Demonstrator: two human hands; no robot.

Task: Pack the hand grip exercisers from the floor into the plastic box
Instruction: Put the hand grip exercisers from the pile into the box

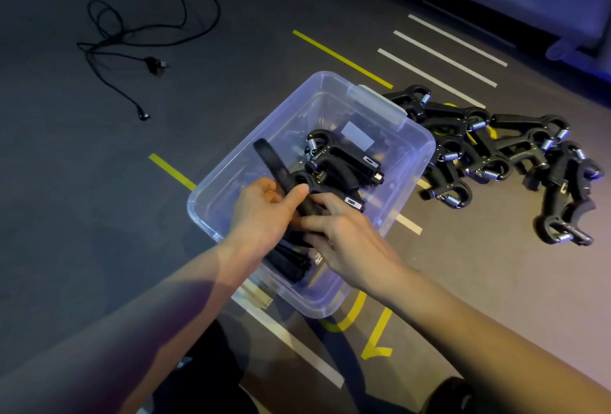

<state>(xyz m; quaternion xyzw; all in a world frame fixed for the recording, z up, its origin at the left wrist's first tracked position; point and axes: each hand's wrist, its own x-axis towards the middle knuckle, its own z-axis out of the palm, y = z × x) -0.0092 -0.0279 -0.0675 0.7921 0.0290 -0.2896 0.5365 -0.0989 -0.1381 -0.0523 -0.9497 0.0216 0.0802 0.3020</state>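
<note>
Exerciser in hand (281,172): black, long handle slanting up to the far left, held over the near left part of the plastic box (426,149). Left hand (264,211): fingers and thumb curled round its handle. Right hand (344,231): fingers pinching the same piece from the right, just beside the left thumb; both forearms reach in from the near side. Other stock: several exercisers already in the box (340,162); pile on the floor (515,152) right of it. Handling advice: lay it flat beside those inside, handles parallel, springs clear of one another, then let go.
</note>
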